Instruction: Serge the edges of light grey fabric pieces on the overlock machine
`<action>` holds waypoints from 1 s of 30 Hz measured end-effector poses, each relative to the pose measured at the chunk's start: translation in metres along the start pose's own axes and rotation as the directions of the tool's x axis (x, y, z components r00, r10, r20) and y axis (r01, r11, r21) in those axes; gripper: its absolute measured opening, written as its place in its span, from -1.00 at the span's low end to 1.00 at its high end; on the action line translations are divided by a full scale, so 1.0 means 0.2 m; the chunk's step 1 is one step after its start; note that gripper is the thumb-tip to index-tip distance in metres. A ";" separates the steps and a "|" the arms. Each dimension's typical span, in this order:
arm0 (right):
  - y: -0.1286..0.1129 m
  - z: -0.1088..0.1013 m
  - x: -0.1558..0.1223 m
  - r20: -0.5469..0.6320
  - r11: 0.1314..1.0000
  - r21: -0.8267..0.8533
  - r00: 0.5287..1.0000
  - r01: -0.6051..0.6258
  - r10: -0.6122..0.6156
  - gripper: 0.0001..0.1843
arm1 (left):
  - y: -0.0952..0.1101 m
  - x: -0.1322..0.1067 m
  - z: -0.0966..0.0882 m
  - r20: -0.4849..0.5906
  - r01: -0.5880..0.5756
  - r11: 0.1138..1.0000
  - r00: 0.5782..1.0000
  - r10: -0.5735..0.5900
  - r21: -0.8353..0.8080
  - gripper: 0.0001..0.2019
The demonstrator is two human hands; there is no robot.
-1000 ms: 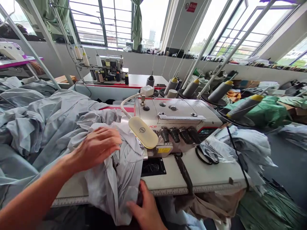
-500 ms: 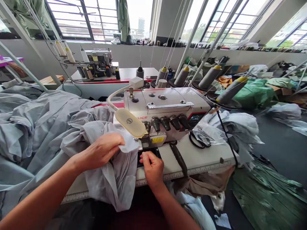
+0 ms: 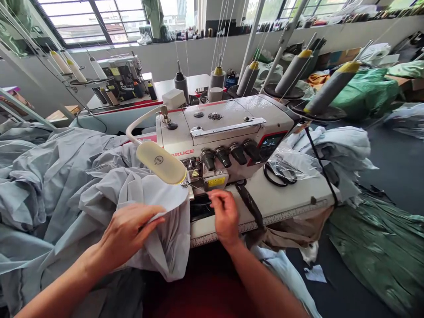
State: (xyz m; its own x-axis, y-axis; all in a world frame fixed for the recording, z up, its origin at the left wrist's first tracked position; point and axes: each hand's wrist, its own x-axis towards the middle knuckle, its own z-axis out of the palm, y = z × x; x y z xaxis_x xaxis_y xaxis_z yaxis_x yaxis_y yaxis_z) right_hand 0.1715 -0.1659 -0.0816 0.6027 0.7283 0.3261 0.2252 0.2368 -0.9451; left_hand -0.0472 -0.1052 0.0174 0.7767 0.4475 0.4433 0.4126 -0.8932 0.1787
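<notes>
My left hand [image 3: 132, 232] pinches the edge of a light grey cloth [image 3: 170, 196] between thumb and fingers. The cloth runs up to the needle area of the overlock sewing machine [image 3: 228, 119], and its folds hang over the table's front edge. Right of the needle area, my right hand [image 3: 227, 216] is closed, its thumb and forefinger pinched together. A thin strand that looks like thread [image 3: 199, 188] stretches from the presser foot to those fingertips. An oval lamp head [image 3: 161, 162] hides part of the machine's left end.
A large heap of grey cloth [image 3: 62, 176] covers the table's left side. Several thread cones [image 3: 331, 88] stand behind the machine. A black cord loop [image 3: 276, 176] and clear plastic lie at the right. A measuring tape [image 3: 285, 220] runs along the front edge.
My right hand has risen and drawn away from the needle area, and the strand now shows. My left hand has shifted down-left along the cloth edge. The view has tilted down.
</notes>
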 end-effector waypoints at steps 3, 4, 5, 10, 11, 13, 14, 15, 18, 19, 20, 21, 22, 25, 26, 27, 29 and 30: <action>0.01 -0.03 -0.06 -0.105 0.990 0.021 0.984 -0.142 0.144 -0.73 | 0.02 0.01 0.00 0.014 -0.180 0.979 0.984 0.179 0.100 -0.82; 0.00 -0.02 -0.09 -0.064 0.982 0.041 0.981 -0.182 0.184 -0.75 | 0.03 0.02 -0.01 0.030 -0.228 0.962 0.974 0.226 0.150 -0.80; -0.02 0.00 -0.13 0.025 0.970 0.073 0.973 -0.230 0.228 -0.75 | 0.04 0.03 -0.02 0.051 -0.267 0.944 0.964 0.262 0.193 -0.79; -0.14 0.14 -0.25 0.524 0.788 0.213 0.748 -0.578 0.407 -0.78 | 0.00 0.14 -0.05 0.180 -0.357 0.927 0.925 0.334 0.118 -0.82; -0.15 0.15 -0.26 0.523 0.774 0.219 0.741 -0.594 0.421 -0.77 | -0.01 0.16 -0.05 0.207 -0.365 0.928 0.916 0.343 0.075 -0.83; -0.15 0.15 -0.26 0.519 0.751 0.246 0.737 -0.613 0.432 -0.73 | -0.05 0.18 -0.03 0.253 -0.361 0.932 0.902 0.349 0.002 -0.83; -0.15 0.14 -0.27 0.526 0.736 0.267 0.734 -0.623 0.430 -0.72 | -0.06 0.18 -0.01 0.257 -0.353 0.935 0.901 0.349 -0.031 -0.83; -0.15 0.13 -0.27 0.534 0.721 0.288 0.731 -0.630 0.425 -0.72 | -0.06 0.18 0.01 0.246 -0.341 0.938 0.906 0.346 -0.063 -0.83; -0.14 0.11 -0.29 0.551 0.694 0.349 0.737 -0.630 0.392 -0.71 | -0.04 0.15 0.07 0.155 -0.322 0.941 0.930 0.334 -0.102 -0.85; -0.13 0.10 -0.29 0.547 0.692 0.362 0.744 -0.625 0.385 -0.71 | -0.03 0.14 0.10 0.122 -0.323 0.943 0.936 0.331 -0.087 -0.85; -0.13 0.11 -0.28 0.539 0.693 0.368 0.750 -0.620 0.385 -0.71 | -0.01 0.13 0.12 0.089 -0.320 0.946 0.942 0.324 -0.059 -0.85; -0.13 0.11 -0.27 0.527 0.699 0.369 0.757 -0.613 0.387 -0.71 | 0.00 0.13 0.14 0.055 -0.310 0.950 0.949 0.311 -0.025 -0.85; -0.13 0.12 -0.26 0.513 0.710 0.364 0.766 -0.603 0.388 -0.71 | 0.01 0.12 0.16 0.021 -0.296 0.955 0.955 0.296 0.007 -0.84; -0.14 0.15 -0.21 0.498 0.733 0.350 0.779 -0.583 0.382 -0.73 | 0.03 0.13 0.21 -0.056 -0.247 0.964 0.966 0.253 0.102 -0.82; -0.15 0.17 -0.19 0.498 0.734 0.356 0.782 -0.578 0.374 -0.73 | 0.04 0.14 0.22 -0.073 -0.233 0.963 0.967 0.244 0.137 -0.81; -0.16 0.18 -0.18 0.499 0.735 0.365 0.786 -0.572 0.364 -0.73 | 0.04 0.15 0.23 -0.086 -0.224 0.959 0.967 0.241 0.174 -0.80; -0.17 0.21 -0.17 0.495 0.733 0.386 0.796 -0.560 0.348 -0.72 | 0.04 0.16 0.24 -0.108 -0.203 0.951 0.967 0.233 0.233 -0.79; -0.17 0.21 -0.18 0.492 0.730 0.394 0.799 -0.558 0.345 -0.71 | 0.03 0.17 0.24 -0.120 -0.196 0.951 0.966 0.229 0.238 -0.79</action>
State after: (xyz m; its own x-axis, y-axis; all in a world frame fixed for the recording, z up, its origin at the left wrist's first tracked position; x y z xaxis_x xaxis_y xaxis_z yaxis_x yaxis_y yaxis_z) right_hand 0.1096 -0.1731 -0.0615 0.1829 0.9802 -0.0757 -0.4737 0.0204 -0.8805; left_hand 0.0046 -0.0945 -0.0097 0.7876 0.2226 0.5746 0.3536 -0.9269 -0.1257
